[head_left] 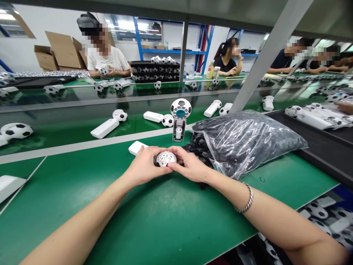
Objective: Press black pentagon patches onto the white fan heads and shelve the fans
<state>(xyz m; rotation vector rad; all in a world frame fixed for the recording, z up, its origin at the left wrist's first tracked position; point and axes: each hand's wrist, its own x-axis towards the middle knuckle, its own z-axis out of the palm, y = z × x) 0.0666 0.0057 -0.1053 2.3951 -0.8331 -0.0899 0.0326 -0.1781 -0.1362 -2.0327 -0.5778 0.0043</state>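
Between my two hands is the soccer-ball head of a handheld fan (166,159), its white grille facing me. My left hand (147,163) curls around the left side, and its white handle (137,147) juts out beyond those fingers. My right hand (190,163) grips the right side, thumb at the lower edge. Just beyond stands an upright fan unit (179,117), with a teal disc in its ball head and an uncovered handle. Small black pieces (200,144) lie in a heap beside my right hand, partly spilling from a clear plastic bag (250,138).
Several soccer-ball fans, one a white-handled fan (106,128), lie on the green conveyor (68,110) past the metal rail. A black tray (325,141) with more fans sits at right. A slanted metal post (264,59) rises behind the bag. Several co-workers sit across the line.
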